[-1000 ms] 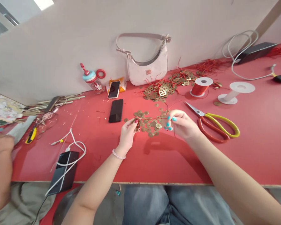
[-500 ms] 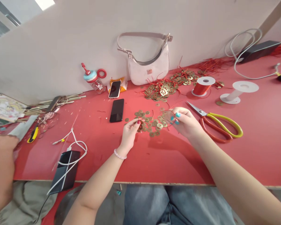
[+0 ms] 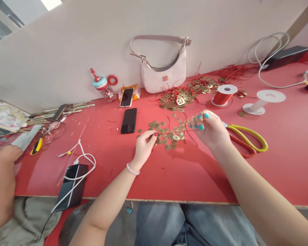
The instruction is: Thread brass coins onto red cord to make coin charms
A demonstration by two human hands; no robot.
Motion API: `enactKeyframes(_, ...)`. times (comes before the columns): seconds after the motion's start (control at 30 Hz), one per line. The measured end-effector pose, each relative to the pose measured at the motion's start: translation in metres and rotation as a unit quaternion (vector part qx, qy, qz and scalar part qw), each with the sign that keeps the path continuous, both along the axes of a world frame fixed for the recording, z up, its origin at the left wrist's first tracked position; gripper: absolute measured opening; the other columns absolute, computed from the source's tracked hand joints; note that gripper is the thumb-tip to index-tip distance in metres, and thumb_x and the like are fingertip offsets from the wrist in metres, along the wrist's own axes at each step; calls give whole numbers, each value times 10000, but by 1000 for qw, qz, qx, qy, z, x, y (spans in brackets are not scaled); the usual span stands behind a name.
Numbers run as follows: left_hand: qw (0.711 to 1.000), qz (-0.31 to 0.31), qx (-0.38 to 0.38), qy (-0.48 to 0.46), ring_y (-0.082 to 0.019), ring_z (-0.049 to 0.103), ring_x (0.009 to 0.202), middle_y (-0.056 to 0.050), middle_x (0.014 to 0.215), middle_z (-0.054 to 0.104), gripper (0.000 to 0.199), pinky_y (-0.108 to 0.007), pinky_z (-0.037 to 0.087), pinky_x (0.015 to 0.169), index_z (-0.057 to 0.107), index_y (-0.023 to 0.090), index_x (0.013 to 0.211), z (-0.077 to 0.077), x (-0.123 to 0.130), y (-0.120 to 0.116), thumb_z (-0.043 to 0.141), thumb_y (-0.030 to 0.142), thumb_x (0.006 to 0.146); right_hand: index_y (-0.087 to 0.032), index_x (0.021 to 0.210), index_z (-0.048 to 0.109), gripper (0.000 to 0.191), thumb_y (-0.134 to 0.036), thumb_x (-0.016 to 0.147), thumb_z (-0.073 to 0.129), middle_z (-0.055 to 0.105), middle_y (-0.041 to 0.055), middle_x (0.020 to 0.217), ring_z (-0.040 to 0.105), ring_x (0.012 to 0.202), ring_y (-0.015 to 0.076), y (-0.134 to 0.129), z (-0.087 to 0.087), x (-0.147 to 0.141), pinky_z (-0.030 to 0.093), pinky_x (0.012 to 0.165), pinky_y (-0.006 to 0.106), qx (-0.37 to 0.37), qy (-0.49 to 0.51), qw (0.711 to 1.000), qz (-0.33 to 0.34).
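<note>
Between my two hands a thin red cord (image 3: pixel 173 132) is stretched nearly level above the red table. My left hand (image 3: pixel 145 145) pinches its left end between thumb and forefinger; whether a coin is also in that pinch I cannot tell. My right hand (image 3: pixel 210 131) has its fingers curled round the other end, with loose tails hanging below. Under the cord lie several scattered brass coins (image 3: pixel 167 147) with holes in their middles. To the right of my right hand rest scissors (image 3: pixel 246 138) with one yellow and one red handle, their blades mostly hidden behind the hand.
A heap of coins with red cords (image 3: pixel 179 99) lies before a pale handbag (image 3: pixel 164 77). A red cord spool (image 3: pixel 222 97) and a bare white spool (image 3: pixel 264 102) stand right. Phones (image 3: pixel 128 121) lie left of the coins. A co-worker's arm (image 3: pixel 2 171) rests at far left.
My right hand has moved a little right and turned, its fingers now curled. The cord, looped before, is pulled straight. My left hand keeps its pinch.
</note>
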State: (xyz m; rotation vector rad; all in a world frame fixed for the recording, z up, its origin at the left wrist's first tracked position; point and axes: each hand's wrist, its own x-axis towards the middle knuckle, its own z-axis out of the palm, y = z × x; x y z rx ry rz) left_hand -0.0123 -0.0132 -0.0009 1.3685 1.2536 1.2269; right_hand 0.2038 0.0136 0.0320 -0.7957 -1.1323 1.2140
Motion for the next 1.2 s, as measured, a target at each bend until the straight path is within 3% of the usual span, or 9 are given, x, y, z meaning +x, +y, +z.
enactKeyframes(0.13, 999, 2, 26, 24, -167, 592, 791, -93, 966, 624, 241, -255, 523, 585, 659, 154, 889, -2, -1, 0, 590, 357, 779, -205, 616, 486, 200, -362, 719, 554, 459, -25, 501, 415, 469, 104, -7, 1, -9, 369, 496, 257, -6, -132, 989, 66)
enactKeyframes(0.23, 998, -4, 48, 38, -177, 600, 826, -91, 967, 629, 230, -282, 529, 647, 665, 158, 888, -1, -1, -1, 575, 347, 794, -170, 606, 535, 146, -272, 710, 530, 530, -7, 536, 445, 490, 94, -13, 3, -20, 357, 487, 228, 10, -277, 949, 148)
enactKeyframes(0.37, 995, -6, 76, 59, -185, 605, 857, -83, 957, 638, 205, -308, 527, 713, 674, 168, 876, 0, 0, -1, 574, 330, 798, -158, 603, 548, 140, -180, 701, 450, 526, -19, 539, 427, 505, 79, -17, 0, -31, 358, 511, 209, 53, -362, 914, 176)
enactKeyframes(0.77, 995, -13, 76, 66, -179, 612, 823, -86, 972, 634, 208, -294, 534, 659, 672, 168, 882, -1, 1, -2, 567, 330, 804, -142, 655, 586, 156, -180, 722, 450, 532, -8, 578, 427, 523, 81, -19, 2, -29, 355, 523, 208, 77, -368, 906, 196)
enactKeyframes(0.93, 994, -15, 79, 79, -168, 618, 760, -95, 987, 633, 203, -279, 529, 598, 666, 159, 885, -1, 1, -3, 565, 316, 805, -153, 603, 529, 119, -150, 687, 445, 478, -30, 545, 385, 510, 73, -18, -2, -32, 333, 510, 203, 69, -375, 908, 176)
enactKeyframes(1.2, 987, -16, 125, 105, -174, 628, 812, -93, 969, 641, 177, -303, 556, 674, 661, 148, 884, -4, 0, -2, 562, 273, 809, -163, 562, 460, 110, -154, 667, 427, 440, -40, 516, 359, 489, 67, -17, -3, -32, 307, 490, 201, 52, -377, 912, 153)
